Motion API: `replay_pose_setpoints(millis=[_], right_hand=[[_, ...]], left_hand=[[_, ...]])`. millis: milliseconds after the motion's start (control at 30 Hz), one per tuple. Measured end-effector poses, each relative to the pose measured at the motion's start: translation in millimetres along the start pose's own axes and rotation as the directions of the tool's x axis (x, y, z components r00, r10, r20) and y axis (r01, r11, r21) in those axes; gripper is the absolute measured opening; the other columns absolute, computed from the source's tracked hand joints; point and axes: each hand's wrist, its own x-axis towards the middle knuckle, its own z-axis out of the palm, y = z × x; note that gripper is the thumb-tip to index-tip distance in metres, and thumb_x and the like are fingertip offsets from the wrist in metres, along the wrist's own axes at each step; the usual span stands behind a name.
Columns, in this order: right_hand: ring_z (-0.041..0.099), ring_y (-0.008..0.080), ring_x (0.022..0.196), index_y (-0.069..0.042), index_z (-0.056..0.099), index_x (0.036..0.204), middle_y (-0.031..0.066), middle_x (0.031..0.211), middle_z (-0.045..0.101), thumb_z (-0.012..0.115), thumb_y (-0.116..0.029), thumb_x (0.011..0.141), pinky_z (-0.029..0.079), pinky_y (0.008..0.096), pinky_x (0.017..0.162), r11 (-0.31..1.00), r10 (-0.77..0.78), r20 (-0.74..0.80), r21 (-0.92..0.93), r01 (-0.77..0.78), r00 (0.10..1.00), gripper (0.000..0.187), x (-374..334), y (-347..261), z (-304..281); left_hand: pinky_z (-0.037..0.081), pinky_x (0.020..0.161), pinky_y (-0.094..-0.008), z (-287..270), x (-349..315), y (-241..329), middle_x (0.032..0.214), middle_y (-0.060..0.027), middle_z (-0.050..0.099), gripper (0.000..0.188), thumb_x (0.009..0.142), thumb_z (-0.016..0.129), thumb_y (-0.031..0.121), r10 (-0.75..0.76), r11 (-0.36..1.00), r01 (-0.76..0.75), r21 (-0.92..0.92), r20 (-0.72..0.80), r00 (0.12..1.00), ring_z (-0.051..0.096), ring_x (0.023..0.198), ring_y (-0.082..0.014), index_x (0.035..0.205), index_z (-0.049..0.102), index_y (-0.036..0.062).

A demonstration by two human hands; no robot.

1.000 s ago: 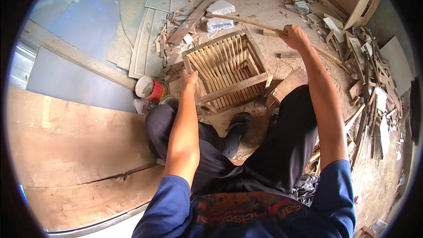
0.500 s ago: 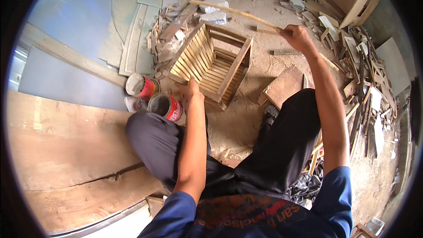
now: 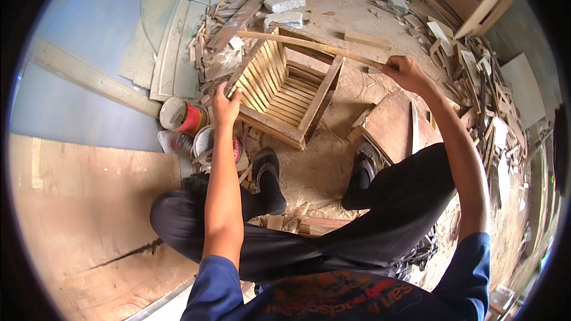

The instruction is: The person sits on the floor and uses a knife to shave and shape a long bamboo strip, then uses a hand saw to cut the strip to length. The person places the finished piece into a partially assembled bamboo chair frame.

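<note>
Dusty ground covers this cluttered workspace: in the head view, the bare floor (image 3: pixel 333 9) runs up to a heap of wood scraps (image 3: pixel 479 113) along the right, with a broad plywood sheet (image 3: pixel 95 202) at lower left. A slatted wooden crate (image 3: pixel 291 105) sits on the floor ahead of the person's feet, its open side facing up toward the camera. The left hand (image 3: pixel 226 106) grips its left rim near the corner, thumb on the inner side. The right hand (image 3: pixel 406 74) is closed around a thin wooden strip (image 3: pixel 309 43) near the strip's right part, and the rest slants across the crate's far edge; whether strip and crate touch, I cannot tell. Held from one side only, the strip's far end could swing or dip, catching the slats or knocking the pale blocks (image 3: pixel 285 1) just beyond. With a single hand on one corner, the crate could pivot or slide if the strip pushed against it. A shift leftward might tip the red-labelled can (image 3: pixel 193 119) or the second can (image 3: pixel 204 142), both close to the left forearm. Rough edges could leave splinters in bare fingers, and loose offcuts near the left shoe (image 3: pixel 267 169) might spoil the footing.
</note>
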Motion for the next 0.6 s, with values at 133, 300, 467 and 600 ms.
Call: replay_pose_setpoints(millis=[133, 300, 467, 600], right_hand=[[0.068, 0.0258, 0.072, 0.001, 0.073, 0.088, 0.0171, 0.078, 0.07, 0.069, -0.047, 0.092, 0.052, 0.0404, 0.067, 0.999, -0.041, -0.069, -0.034, 0.039, 0.997, 0.049, 9.2, -3.7, 2.7], [0.071, 0.0296, 0.075, 0.002, 0.073, 0.087, 0.0185, 0.079, 0.071, 0.068, -0.049, 0.092, 0.055, 0.041, 0.07, 0.997, 0.047, -0.096, -0.056, -0.053, 0.994, 0.052, 9.9, -0.6, -4.1], [0.071, 0.0322, 0.077, 0.002, 0.072, 0.088, 0.0203, 0.079, 0.071, 0.066, -0.048, 0.093, 0.055, 0.044, 0.072, 0.994, 0.017, -0.238, -0.101, -0.042, 0.971, 0.05, 10.7, 14.9, -10.5], [0.07, 0.0354, 0.077, 0.001, 0.071, 0.089, 0.0216, 0.08, 0.07, 0.066, -0.046, 0.093, 0.054, 0.045, 0.072, 0.997, 0.046, -0.392, -0.037, -0.065, 0.919, 0.047, 4.6, 34.6, -18.9]], left_hand=[[0.043, 0.106, -0.0491, 1.2, -34.7, 27.1, 0.133, -0.0214, 0.055, 0.041, 0.091, 0.069, 0.023, 0.382, 0.89, -0.284, 0.357, -0.244, 0.891, 0.055, 0.123, -0.0411, 0.125, 0.059, 0.0024], [0.052, 0.096, -0.0495, 74.5, -118.7, 131.8, 0.115, -0.031, 0.067, 0.068, 0.093, 0.063, 0.053, 0.119, 0.917, -0.269, 0.293, 0.442, 0.889, 0.067, 0.108, -0.0431, 0.127, 0.058, -0.0049], [0.047, 0.038, -0.0301, 77.5, -102.7, 133.8, 0.073, -0.0076, 0.066, 0.036, 0.098, 0.064, 0.032, -0.027, 0.911, -0.182, 0.37, 0.494, 0.869, 0.056, 0.046, -0.0134, 0.115, 0.06, 0.0008], [0.053, 0.059, -0.0379, 25.6, -55.7, 120.5, 0.078, -0.0073, 0.07, 0.037, 0.094, 0.068, 0.041, 0.058, 0.929, -0.18, 0.322, 0.356, 0.933, 0.065, 0.062, -0.0182, 0.108, 0.067, 0.0068]])
